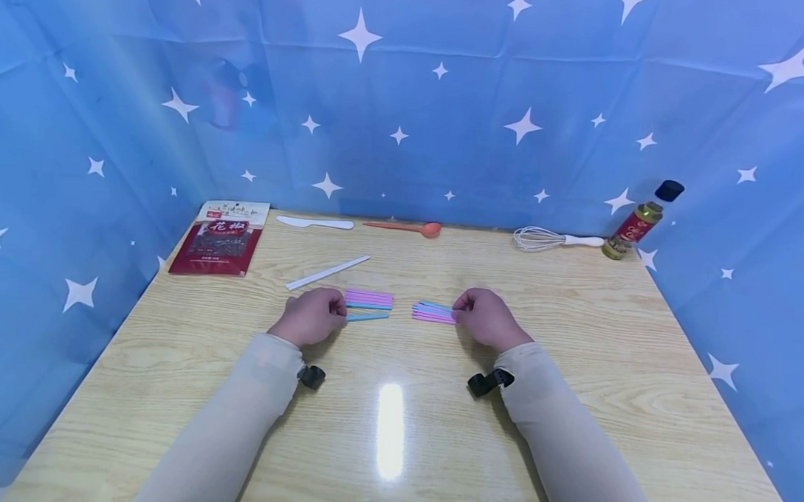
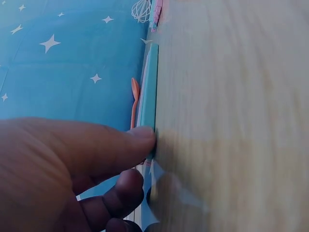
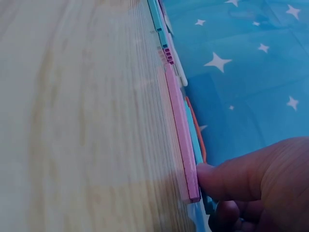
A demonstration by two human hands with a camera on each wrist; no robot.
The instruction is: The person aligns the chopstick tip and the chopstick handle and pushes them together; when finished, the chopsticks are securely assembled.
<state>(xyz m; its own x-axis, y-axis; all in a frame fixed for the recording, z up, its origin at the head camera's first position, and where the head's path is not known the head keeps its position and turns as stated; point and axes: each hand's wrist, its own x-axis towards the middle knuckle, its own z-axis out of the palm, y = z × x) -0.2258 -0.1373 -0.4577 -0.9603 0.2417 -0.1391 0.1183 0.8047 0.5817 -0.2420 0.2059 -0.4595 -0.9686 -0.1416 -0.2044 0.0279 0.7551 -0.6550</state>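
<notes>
My left hand (image 1: 312, 316) pinches the near end of a light blue stick (image 2: 150, 87) between thumb and fingers. In the head view this stick lies slightly askew, just in front of a row of pink and blue sticks (image 1: 368, 297). Across a narrow gap, my right hand (image 1: 487, 318) pinches a blue stick (image 3: 194, 133) at its right end. That stick rests along the far side of a second group of pink and purple sticks (image 1: 431, 317). A pink stick (image 3: 181, 128) lies beside it, close to the thumb. Both hands' curled fingers are partly hidden.
White sticks (image 1: 328, 272) lie diagonally behind my left hand. Along the back edge are a red spice packet (image 1: 218, 239), a white plastic knife (image 1: 315, 223), an orange spoon (image 1: 403, 227), a whisk (image 1: 555, 239) and an oil bottle (image 1: 634, 228). Blue star-patterned cloth (image 1: 407, 96) surrounds the wooden table (image 1: 435, 444).
</notes>
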